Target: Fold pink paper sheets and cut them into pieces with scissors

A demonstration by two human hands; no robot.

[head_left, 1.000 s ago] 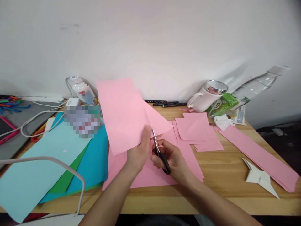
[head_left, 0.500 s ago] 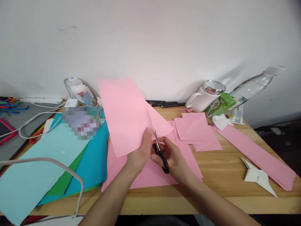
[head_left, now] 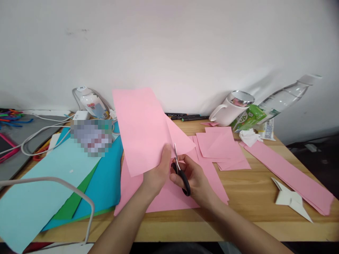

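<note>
My left hand (head_left: 158, 173) grips a large pink sheet of paper (head_left: 143, 130) by its lower right edge, thumb on top. The sheet is lifted off the table, and a folded, pointed flap (head_left: 180, 135) sticks out on its right. In my right hand (head_left: 192, 175) are black-handled scissors (head_left: 182, 178), blades pointing up and away from me at the paper's edge beside my left thumb. Whether the blades are parted is hard to make out. Beneath both hands lies more pink paper (head_left: 169, 199).
Pink squares (head_left: 215, 143) and long pink strips (head_left: 288, 176) lie right, near a white folded paper star (head_left: 290, 199). A mug (head_left: 227, 111), a green carton (head_left: 249, 118), a clear bottle (head_left: 286, 95) and pens (head_left: 185, 117) stand or lie by the wall. Blue paper (head_left: 106, 183) lies left.
The top of the held pink sheet has shifted slightly to the right. My hands and the scissors have stayed almost in place.
</note>
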